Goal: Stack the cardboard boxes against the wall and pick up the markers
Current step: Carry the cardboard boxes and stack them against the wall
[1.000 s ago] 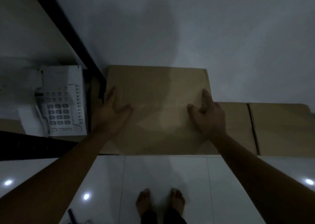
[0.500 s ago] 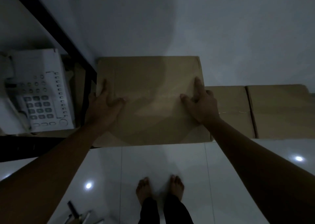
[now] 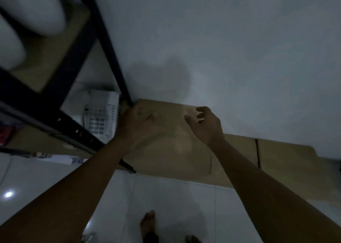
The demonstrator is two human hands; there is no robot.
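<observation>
1. Dim, blurred head view looking down at a white tiled floor (image 3: pixel 166 196) and a pale wall (image 3: pixel 221 48).
2. Top cardboard box (image 3: pixel 171 143) lies flat on the floor, its far edge against the wall and its left far corner just beside the black shelf post (image 3: pixel 110 54).
3. Lower cardboard boxes (image 3: pixel 286 165) lie flat to the right, along the wall's base, partly under the top one; a dark seam splits them.
4. Left hand (image 3: pixel 136 128) is over the top box's left far corner, fingers loosely spread; motion blur, so I cannot tell if it touches the cardboard or holds anything.
5. Right hand (image 3: pixel 204 126) is over the top box's far edge, fingers curled and apart, nothing in it; contact with the box cannot be told.
6. White desk phone (image 3: pixel 101 119) sits on the low shelf, left of the box, keypad visible.
7. Black shelf frame runs across the left side; white blurred shapes (image 3: pixel 27 11) sit on the upper level.
8. Bare feet (image 3: pixel 147 222) at the floor's near edge.
9. Small blurred objects (image 3: pixel 88 238) at the bottom edge left of the feet; too unclear to say if they are markers.
</observation>
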